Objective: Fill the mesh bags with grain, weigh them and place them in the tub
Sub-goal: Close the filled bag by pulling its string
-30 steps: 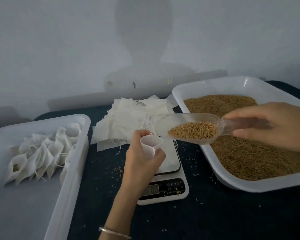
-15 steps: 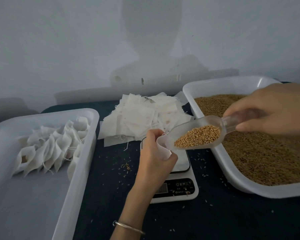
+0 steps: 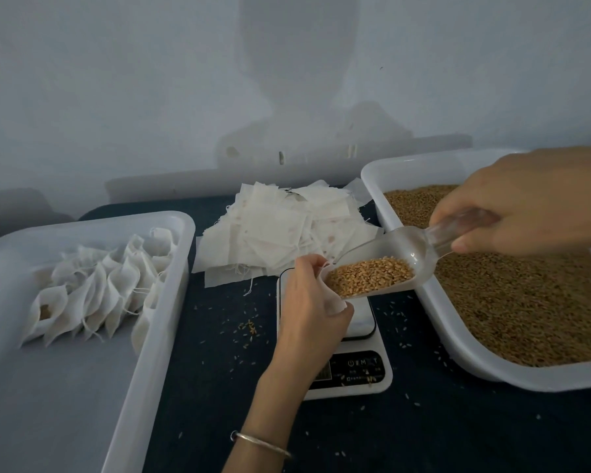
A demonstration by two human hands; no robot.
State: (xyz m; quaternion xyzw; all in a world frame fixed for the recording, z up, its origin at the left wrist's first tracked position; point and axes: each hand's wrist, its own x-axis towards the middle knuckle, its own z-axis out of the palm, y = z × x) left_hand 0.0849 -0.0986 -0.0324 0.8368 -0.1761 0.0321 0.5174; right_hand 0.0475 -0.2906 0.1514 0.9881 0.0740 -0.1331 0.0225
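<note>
The left hand point(image 3: 313, 302) pinches a small white mesh bag point(image 3: 333, 302) at its rim, thumb and fingers curled round the cloth so that the mouth gapes toward the right; the bag hangs just above the platform of the kitchen scale point(image 3: 350, 339), and whether it touches the platform cannot be told. The right hand point(image 3: 522, 203) closes its grip on the handle of a clear plastic scoop point(image 3: 386, 264), fingers curled over the top and thumb beneath, with the scoop tilted down and its lip at the bag's opening. The charge of grain point(image 3: 369, 276) lies toward the low front of the scoop. The bag appears thin, limp and nearly weightless, so it should be held at the rim, where the hold also keeps the mouth open; taken lower down, it would probably collapse shut. The grain is loose and free-running and, judging by the scattered kernels point(image 3: 249, 327) on the dark table point(image 3: 219, 387), readily escapes a narrow opening. The scoop looks rigid and smooth, and is best steered from its handle end. To the right, touching the table, stands the white tray of bulk grain point(image 3: 400, 165); behind the scale lies a heap of flat empty bags point(image 3: 280, 227); to the left, the white tub point(image 3: 181, 240) holds filled bags point(image 3: 96, 288) leaning in rows, their drawstrings trailing.
</note>
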